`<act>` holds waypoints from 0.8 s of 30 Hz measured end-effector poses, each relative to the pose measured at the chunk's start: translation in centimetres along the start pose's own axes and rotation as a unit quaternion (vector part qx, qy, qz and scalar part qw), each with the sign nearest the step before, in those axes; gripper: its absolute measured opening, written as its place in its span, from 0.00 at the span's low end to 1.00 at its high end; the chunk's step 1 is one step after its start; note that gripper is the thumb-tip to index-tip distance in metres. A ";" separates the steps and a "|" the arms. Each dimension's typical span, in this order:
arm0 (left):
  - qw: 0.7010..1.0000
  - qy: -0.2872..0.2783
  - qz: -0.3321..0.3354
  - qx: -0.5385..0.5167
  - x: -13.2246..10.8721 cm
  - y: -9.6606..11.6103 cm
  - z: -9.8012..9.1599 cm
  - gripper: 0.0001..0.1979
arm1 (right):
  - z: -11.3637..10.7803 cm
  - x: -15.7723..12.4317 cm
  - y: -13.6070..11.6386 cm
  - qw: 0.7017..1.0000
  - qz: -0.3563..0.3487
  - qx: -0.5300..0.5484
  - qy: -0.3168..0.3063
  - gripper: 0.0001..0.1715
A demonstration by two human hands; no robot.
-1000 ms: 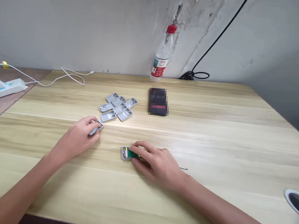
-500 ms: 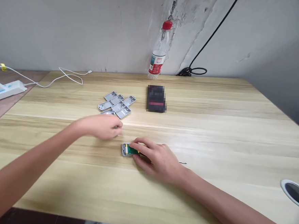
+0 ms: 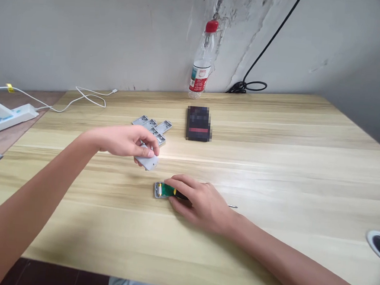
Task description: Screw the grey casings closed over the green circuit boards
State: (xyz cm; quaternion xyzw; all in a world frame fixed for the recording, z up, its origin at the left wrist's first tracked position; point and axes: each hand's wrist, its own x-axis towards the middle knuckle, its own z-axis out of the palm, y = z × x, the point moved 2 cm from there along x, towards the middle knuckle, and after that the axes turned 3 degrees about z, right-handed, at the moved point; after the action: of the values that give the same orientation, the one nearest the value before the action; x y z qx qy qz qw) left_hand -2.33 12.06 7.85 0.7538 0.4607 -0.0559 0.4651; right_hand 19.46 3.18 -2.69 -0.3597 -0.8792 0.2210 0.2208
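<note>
while aloft — left grip (image 3: 125, 140) nearly shut on a grey plastic casing (image 3: 146, 161)

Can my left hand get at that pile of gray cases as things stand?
Probably yes. The left hand is right beside the gray plastic cases, and nothing stands between them. It is holding another gray case, though, so it may need to put that down first.

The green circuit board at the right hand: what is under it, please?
The green circuit board lies in a grey plastic case. The right hand covers its other end, so the case there cannot be seen.
</note>
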 end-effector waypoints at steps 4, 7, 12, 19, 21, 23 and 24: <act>0.972 0.133 0.067 -0.180 -2.3 -1.1 3.9 0.17 | -0.8 0.3 -0.1 0.996 0.049 0.079 0.014 0.26; 0.934 0.208 0.082 -0.280 -2.6 -0.8 7.9 0.11 | -2.0 0.4 -0.8 0.985 0.085 0.149 0.034 0.26; 0.833 0.351 0.053 -0.423 -2.0 1.7 12.3 0.13 | -3.3 0.5 -1.9 0.930 0.172 0.324 0.029 0.24; 0.831 0.337 0.062 -0.437 -1.3 2.5 13.3 0.14 | -3.8 0.3 -2.7 0.947 0.140 0.281 0.073 0.28; 0.835 0.323 0.067 -0.441 -1.3 2.1 13.1 0.11 | -3.8 0.4 -3.0 0.952 0.116 0.276 0.067 0.25; 0.834 0.320 0.085 -0.441 -1.2 1.9 12.8 0.11 | -3.6 0.5 -3.2 0.954 0.105 0.276 0.057 0.28; 0.835 0.325 0.095 -0.433 -1.2 2.0 12.6 0.12 | -3.6 0.5 -3.2 0.954 0.108 0.274 0.054 0.30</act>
State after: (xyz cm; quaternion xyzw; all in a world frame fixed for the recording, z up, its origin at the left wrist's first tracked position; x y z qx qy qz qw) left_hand 2.78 1.50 2.67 0.4899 0.4888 0.4422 0.5705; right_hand 19.41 2.34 2.03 -0.3897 -0.7277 0.4559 0.3328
